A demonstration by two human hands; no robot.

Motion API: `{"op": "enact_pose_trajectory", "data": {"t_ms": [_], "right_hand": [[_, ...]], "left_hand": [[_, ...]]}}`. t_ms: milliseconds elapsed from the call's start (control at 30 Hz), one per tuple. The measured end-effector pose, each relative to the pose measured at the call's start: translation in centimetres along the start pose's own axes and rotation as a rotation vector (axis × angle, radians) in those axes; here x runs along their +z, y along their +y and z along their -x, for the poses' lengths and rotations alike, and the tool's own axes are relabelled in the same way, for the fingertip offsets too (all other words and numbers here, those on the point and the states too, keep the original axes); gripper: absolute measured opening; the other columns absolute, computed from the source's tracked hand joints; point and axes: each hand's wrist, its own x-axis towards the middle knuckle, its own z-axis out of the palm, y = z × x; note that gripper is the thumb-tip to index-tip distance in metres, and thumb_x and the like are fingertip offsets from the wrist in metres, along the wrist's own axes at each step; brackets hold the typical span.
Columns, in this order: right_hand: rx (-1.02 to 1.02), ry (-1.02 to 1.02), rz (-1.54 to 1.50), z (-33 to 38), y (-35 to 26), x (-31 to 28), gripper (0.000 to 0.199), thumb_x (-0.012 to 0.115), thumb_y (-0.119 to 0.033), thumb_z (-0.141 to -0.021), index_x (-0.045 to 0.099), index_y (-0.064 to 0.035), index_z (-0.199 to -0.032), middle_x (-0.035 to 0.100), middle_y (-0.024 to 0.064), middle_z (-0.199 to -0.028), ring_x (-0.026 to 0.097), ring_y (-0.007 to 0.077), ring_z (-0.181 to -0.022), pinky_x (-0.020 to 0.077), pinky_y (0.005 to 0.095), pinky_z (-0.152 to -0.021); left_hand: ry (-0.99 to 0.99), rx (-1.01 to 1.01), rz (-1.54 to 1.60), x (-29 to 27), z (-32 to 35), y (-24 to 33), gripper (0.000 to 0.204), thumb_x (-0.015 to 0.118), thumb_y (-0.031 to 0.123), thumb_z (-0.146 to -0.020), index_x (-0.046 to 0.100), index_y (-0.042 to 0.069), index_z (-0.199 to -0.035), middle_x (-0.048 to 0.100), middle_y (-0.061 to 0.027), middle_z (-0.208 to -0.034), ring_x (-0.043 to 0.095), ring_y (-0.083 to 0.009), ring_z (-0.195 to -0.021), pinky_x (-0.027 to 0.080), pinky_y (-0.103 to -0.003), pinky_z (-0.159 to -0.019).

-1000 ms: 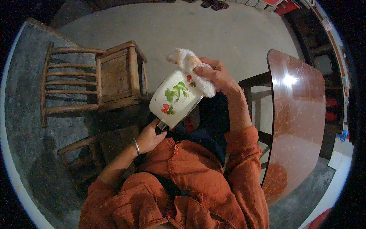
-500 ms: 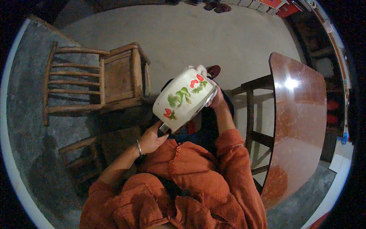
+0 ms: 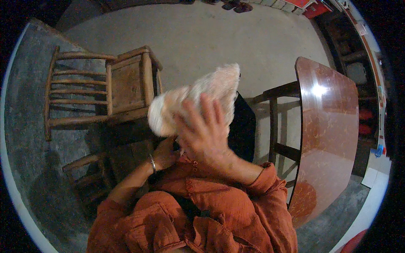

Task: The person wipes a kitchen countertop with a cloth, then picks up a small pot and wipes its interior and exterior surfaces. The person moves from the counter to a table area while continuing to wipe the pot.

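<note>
A pale, blurred cloth (image 3: 225,82) is spread over the pot in front of my lap and hides nearly all of it. My right hand (image 3: 204,137) lies flat on this cloth, fingers spread and smeared by motion. Below the cloth's left end, my left hand (image 3: 165,154), with a bracelet at the wrist, is closed at the pot's dark handle (image 3: 176,144). The half-second-old picture shows the pot as cream-coloured with red and green fruit designs; its painted side is now out of sight.
To the left stands a wooden chair (image 3: 130,84) with a slatted back. Nearer on that side is another low wooden seat (image 3: 86,162), in shadow. A glossy brown table (image 3: 325,139) stands close on my right. Shoes (image 3: 236,6) lie on the far floor.
My right hand has moved from the pot's right edge to the left, across its front, with the cloth. The painted side has gone from view. My left hand stays at the handle.
</note>
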Motion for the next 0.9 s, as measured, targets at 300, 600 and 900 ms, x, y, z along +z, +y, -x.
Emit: {"op": "enact_pose_trajectory", "data": {"t_ms": [300,600,900], "right_hand": [[-0.091,-0.197,-0.182,-1.2,1.2,0.0,0.038,0.062,-0.026,-0.067,0.065,-0.0154,-0.103,0.048,0.0076,-0.122,0.035,0.0349,-0.122,0.0263,0.0509,-0.103],[0.430,-0.280,-0.923,-5.0,12.3,1.1,0.043,0.064,-0.030,-0.076,0.060,-0.0018,-0.109,0.059,0.0129,-0.109,0.059,0.0235,-0.097,0.0475,0.0337,-0.082],[0.955,-0.381,-1.769,1.2,20.2,10.6,0.039,0.054,-0.026,-0.087,0.052,0.0010,-0.115,0.062,0.0109,-0.100,0.062,0.0189,-0.087,0.0528,0.0313,-0.075]], "left_hand": [[-0.015,-0.029,-0.285,-0.6,-0.7,0.6,0.046,0.057,0.018,-0.083,0.042,0.002,-0.124,0.056,-0.0203,-0.113,0.052,-0.0343,-0.108,0.040,-0.039,-0.092],[-0.023,-0.345,0.308,-1.3,-1.1,2.5,0.045,0.061,0.011,-0.079,0.045,0.001,-0.120,0.059,-0.0177,-0.107,0.058,-0.0292,-0.098,0.044,-0.034,-0.086],[0.301,-0.111,-0.165,-0.6,0.2,2.0,0.038,0.065,0.014,-0.076,0.050,0.004,-0.109,0.061,-0.0191,-0.100,0.059,-0.0358,-0.091,0.047,-0.039,-0.078]]}}
